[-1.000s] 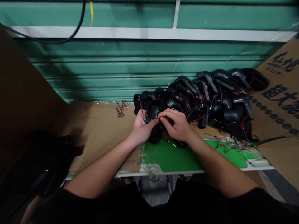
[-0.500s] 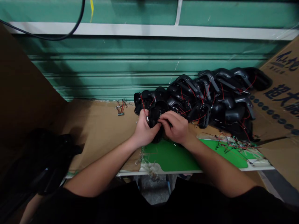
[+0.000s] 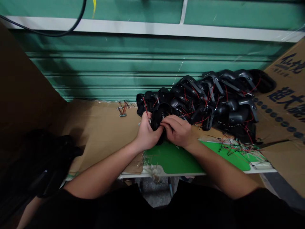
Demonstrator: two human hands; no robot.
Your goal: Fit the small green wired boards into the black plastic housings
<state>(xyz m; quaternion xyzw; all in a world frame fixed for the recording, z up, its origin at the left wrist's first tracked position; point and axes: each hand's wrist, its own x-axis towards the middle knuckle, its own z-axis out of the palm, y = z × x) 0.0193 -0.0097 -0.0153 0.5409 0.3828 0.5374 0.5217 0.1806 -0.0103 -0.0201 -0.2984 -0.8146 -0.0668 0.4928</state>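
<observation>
Apparently both hands are working over one piece. The left hand wraps the side of a black plastic housing, fingers curled around it and thumb on top, and seems to act as the steadying grip. A red wire rises just beside that hand, and a small metal tip shows by the thumb, though whether it is pinched cannot be told. The right hand lies across the housing from the other side, fingers bent and pressed together, their tips reaching in near the left hand. What those fingertips pinch is hidden.

The housing is held up at the near edge of a heap of similar housings, just above a green cutting mat. Working in the air like this probably gives the fingers access from both sides. Loose wires lie on the mat's right part, within easy reach. A small wired bundle sits apart on the cardboard sheet, perhaps kept separate from the heap so it won't tangle. A printed carton props the heap's right end, against a green metal shutter.
</observation>
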